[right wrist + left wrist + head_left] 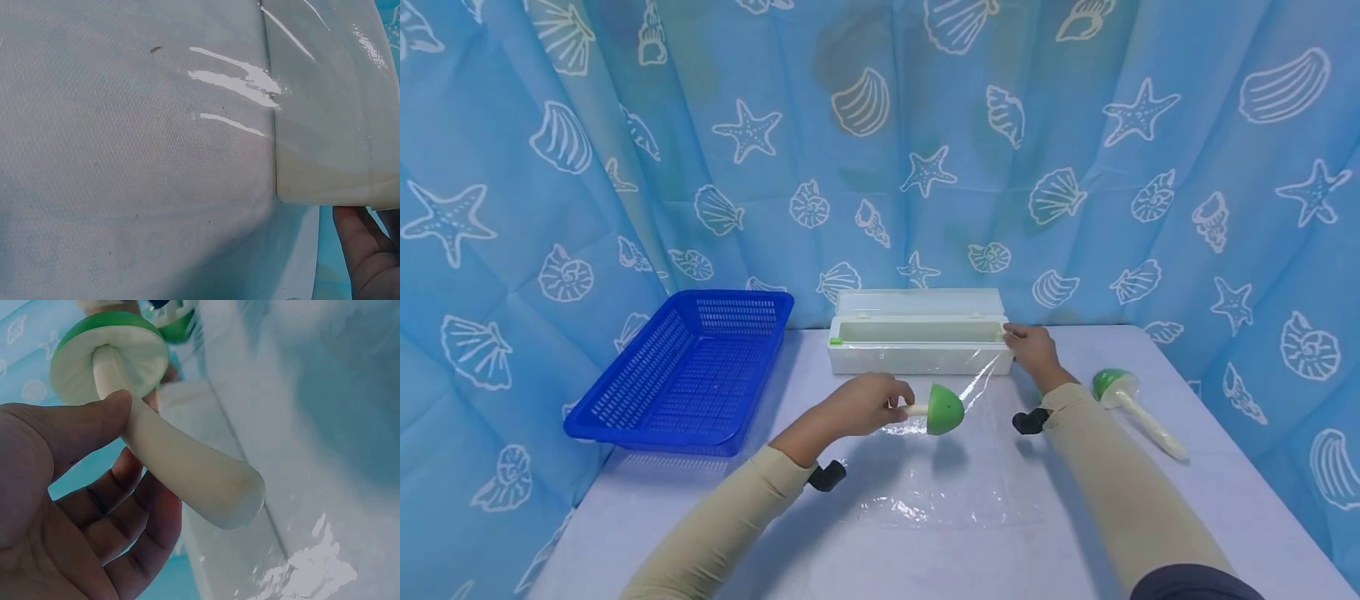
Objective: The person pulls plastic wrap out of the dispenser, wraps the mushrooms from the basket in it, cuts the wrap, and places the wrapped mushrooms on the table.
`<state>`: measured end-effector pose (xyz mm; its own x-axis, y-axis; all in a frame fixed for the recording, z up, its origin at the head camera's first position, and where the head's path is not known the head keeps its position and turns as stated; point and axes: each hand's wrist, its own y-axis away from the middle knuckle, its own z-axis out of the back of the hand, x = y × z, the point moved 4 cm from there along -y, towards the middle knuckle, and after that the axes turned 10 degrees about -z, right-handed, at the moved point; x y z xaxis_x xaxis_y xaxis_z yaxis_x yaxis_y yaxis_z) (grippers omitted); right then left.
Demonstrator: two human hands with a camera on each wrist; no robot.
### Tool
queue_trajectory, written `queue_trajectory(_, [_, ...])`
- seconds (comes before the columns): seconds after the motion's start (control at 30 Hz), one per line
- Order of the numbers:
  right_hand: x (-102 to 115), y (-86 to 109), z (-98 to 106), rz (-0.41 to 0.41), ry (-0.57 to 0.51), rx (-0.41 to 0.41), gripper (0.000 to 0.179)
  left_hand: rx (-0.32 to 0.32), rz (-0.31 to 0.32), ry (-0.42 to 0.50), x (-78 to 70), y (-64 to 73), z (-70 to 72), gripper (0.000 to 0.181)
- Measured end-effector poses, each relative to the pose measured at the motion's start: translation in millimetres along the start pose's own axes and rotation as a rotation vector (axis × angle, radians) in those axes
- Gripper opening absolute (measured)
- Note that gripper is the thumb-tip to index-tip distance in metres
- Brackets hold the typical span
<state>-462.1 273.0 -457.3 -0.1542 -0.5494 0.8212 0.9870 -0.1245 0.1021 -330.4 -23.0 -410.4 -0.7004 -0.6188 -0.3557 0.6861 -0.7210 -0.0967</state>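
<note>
My left hand (867, 405) pinches a toy mushroom (945, 409) by its pale stem, between thumb and fingers. Its green cap points right, above the clear film on the table. The left wrist view shows the thumb lying along the stem (187, 465), near the cap's pale underside. A white cling film dispenser (917, 360) stands at the back with its lid (917, 301) raised and a green slider (837, 341) at its left end. My right hand (1033, 352) grips the dispenser's right end, fingertips at the rim. Clear film (917, 507) runs from the dispenser across the tabletop.
A blue plastic basket (746, 417) stands on the left of the white table (880, 567). A second green-capped mushroom (1150, 427) lies on the right, beyond my right forearm. Behind the table hangs a blue curtain (895, 225) with shell prints.
</note>
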Motion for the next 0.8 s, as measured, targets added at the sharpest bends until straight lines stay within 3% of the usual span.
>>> queue_trajectory(0.47, [3, 4.3, 1, 0.016, 0.021, -0.012, 0.042, 0.072, -0.07, -0.044, -17.6, -8.4, -36.1, 0.014])
queue_trajectory(0.8, [1, 3.2, -1, 0.004, 0.029, -0.007, 0.043, 0.138, -0.037, 0.001, -20.6, -6.3, -57.3, 0.013])
